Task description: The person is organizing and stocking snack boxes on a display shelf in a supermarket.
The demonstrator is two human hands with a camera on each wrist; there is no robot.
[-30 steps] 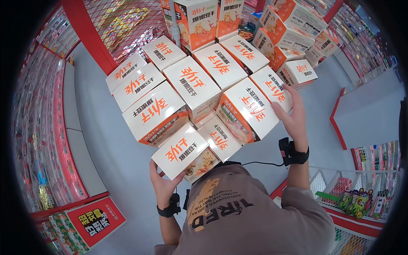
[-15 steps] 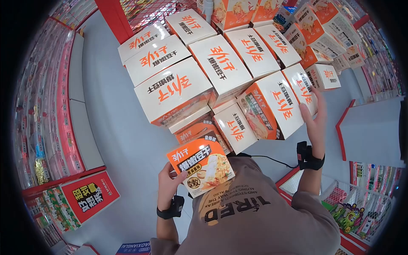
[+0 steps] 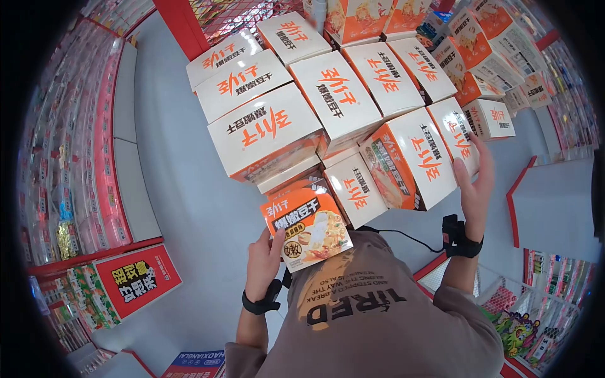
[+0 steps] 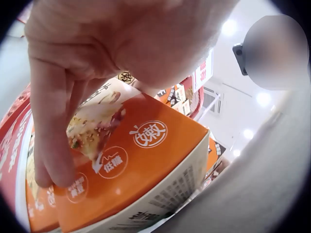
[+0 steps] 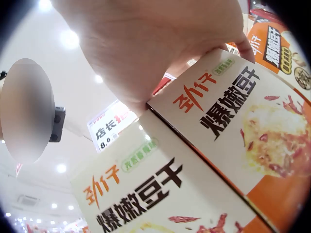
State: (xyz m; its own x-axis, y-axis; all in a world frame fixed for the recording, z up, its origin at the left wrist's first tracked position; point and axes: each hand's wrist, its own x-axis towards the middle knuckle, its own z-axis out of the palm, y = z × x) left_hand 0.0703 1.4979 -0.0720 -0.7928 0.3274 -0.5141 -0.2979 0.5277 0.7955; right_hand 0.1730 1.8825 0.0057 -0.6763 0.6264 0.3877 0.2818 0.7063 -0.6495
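Note:
The left hand (image 3: pixel 262 261) grips an orange and white box (image 3: pixel 309 228) by its left side, thumb over the printed front, at the near edge of the stack. In the left wrist view the fingers (image 4: pixel 53 160) lie along the orange side of a box (image 4: pixel 146 141). On the right, the right hand (image 3: pixel 477 189) rests on the outer white-topped box (image 3: pixel 455 129), fingers over its edge. The right wrist view has that hand (image 5: pixel 155 43) on top of a box (image 5: pixel 233 111), beside another box (image 5: pixel 141 179).
Several white-topped boxes (image 3: pixel 337 94) stand side by side in front of the wearer, with more orange boxes (image 3: pixel 482 44) piled behind at right. Shelves of packets (image 3: pixel 75 145) line the left. A red post (image 3: pixel 181 28) rises at the back, and a red sign (image 3: pixel 135 280) stands lower left.
The left-hand box has tipped so its printed front faces up, then shifted slightly up and right towards the stack. The right hand stays on the right-hand box as the head view shifts.

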